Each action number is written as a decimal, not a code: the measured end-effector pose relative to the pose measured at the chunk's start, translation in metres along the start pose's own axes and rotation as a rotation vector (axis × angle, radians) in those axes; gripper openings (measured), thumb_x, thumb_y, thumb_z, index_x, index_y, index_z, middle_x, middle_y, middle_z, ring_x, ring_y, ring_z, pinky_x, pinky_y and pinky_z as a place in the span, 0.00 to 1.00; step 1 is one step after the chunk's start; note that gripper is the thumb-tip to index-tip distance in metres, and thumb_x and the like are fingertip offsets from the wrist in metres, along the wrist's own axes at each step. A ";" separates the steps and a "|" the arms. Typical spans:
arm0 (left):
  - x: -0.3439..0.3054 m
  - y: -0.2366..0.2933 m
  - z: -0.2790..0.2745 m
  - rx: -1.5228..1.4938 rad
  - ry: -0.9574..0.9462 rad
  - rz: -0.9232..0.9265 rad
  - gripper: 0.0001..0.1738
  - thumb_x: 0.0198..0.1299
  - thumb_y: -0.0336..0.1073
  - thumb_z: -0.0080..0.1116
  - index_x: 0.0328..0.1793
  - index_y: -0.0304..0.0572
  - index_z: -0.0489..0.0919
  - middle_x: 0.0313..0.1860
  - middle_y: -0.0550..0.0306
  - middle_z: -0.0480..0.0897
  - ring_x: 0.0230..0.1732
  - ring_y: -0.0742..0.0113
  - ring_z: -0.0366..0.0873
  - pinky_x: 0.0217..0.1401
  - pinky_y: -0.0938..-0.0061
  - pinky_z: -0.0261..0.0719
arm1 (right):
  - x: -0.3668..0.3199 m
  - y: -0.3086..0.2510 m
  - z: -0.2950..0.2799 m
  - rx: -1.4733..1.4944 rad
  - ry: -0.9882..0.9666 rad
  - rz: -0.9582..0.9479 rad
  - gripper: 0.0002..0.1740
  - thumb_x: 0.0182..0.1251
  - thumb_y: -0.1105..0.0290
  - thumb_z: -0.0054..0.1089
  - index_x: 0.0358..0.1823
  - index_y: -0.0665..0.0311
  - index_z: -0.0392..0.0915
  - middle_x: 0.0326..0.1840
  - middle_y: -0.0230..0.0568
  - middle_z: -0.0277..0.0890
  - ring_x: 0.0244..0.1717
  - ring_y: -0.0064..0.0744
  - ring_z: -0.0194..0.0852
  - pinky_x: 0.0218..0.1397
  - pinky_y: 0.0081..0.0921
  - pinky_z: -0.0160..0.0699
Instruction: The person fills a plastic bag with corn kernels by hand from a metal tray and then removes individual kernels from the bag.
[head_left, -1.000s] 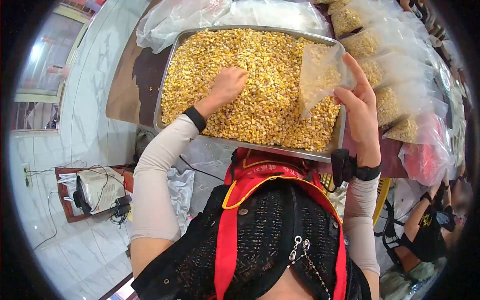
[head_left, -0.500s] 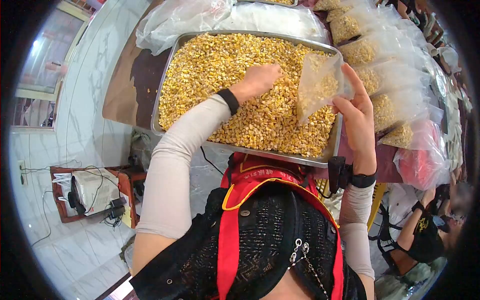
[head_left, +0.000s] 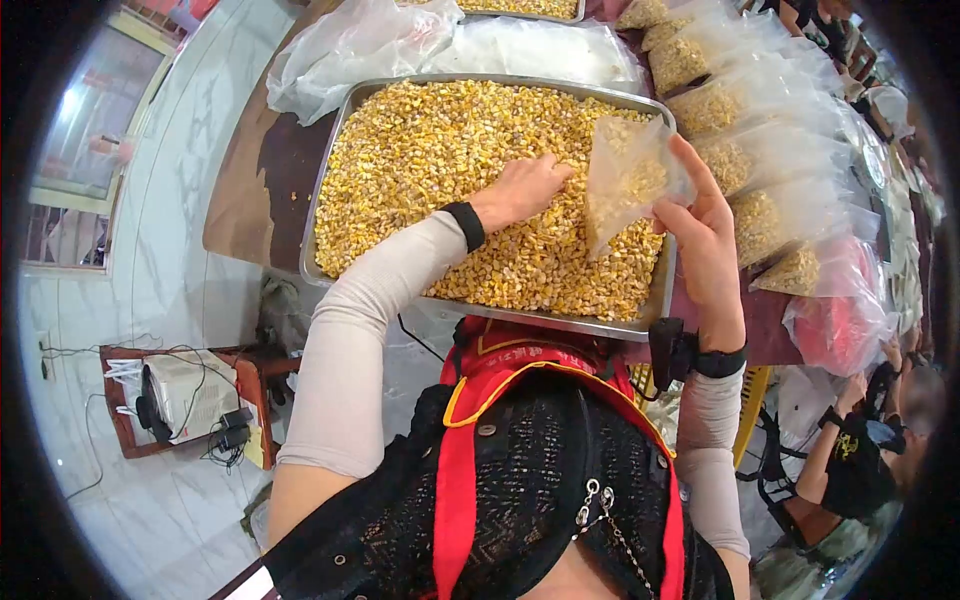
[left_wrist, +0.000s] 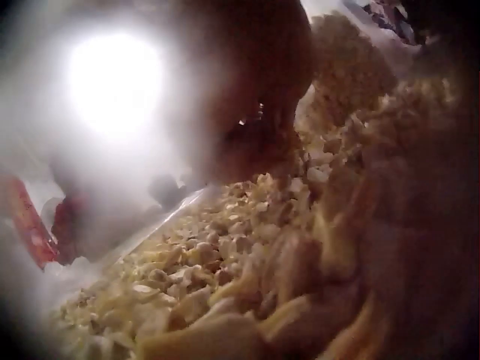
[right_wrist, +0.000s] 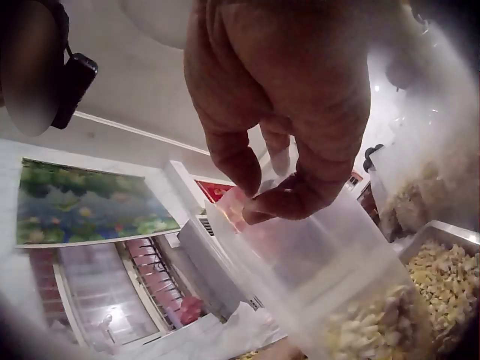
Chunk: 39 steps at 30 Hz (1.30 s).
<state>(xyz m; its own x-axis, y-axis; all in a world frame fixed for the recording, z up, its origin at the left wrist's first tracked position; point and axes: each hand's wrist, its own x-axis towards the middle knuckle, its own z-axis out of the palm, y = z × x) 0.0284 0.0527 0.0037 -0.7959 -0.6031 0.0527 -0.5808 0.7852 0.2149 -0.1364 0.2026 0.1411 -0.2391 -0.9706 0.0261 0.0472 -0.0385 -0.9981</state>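
A metal tray (head_left: 472,312) is filled with yellow corn kernels (head_left: 420,140). My left hand (head_left: 520,190) is low over the kernels, back of the hand up and fingers bent down; its fingertips and anything in them are hidden. In the left wrist view the hand (left_wrist: 255,90) is dark and blurred above kernels (left_wrist: 225,247). My right hand (head_left: 705,240) pinches the edge of a clear plastic bag (head_left: 625,175) between thumb and fingers, index finger extended. Kernels lie in the bag's lower part. The right wrist view shows my right hand (right_wrist: 285,112) gripping that bag (right_wrist: 337,262) from above.
Several filled bags (head_left: 755,225) line the table right of the tray. Empty-looking plastic bags (head_left: 540,50) lie behind it, near another tray (head_left: 530,10). A red bag (head_left: 838,320) sits at the right edge. Another person (head_left: 860,465) is at the lower right.
My left hand has moved right across the kernels, closer to the bag. My right hand still holds the bag, and the tray appears slightly lower in the head view.
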 end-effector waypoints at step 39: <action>0.034 0.098 -0.131 -1.709 0.493 0.138 0.10 0.49 0.21 0.37 0.32 0.35 0.71 0.30 0.54 0.74 0.36 0.68 0.71 0.46 0.75 0.69 | 0.007 0.001 0.007 -0.030 -0.027 0.000 0.38 0.50 0.83 0.52 0.67 0.68 0.53 0.62 0.38 0.57 0.33 0.16 0.68 0.35 0.15 0.70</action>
<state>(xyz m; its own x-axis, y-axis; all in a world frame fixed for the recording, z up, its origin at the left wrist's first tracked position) -0.0333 0.0904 0.1543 -0.5125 -0.7862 0.3454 0.5400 0.0178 0.8415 -0.1308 0.1940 0.1408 -0.2129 -0.9767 0.0268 0.0182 -0.0314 -0.9993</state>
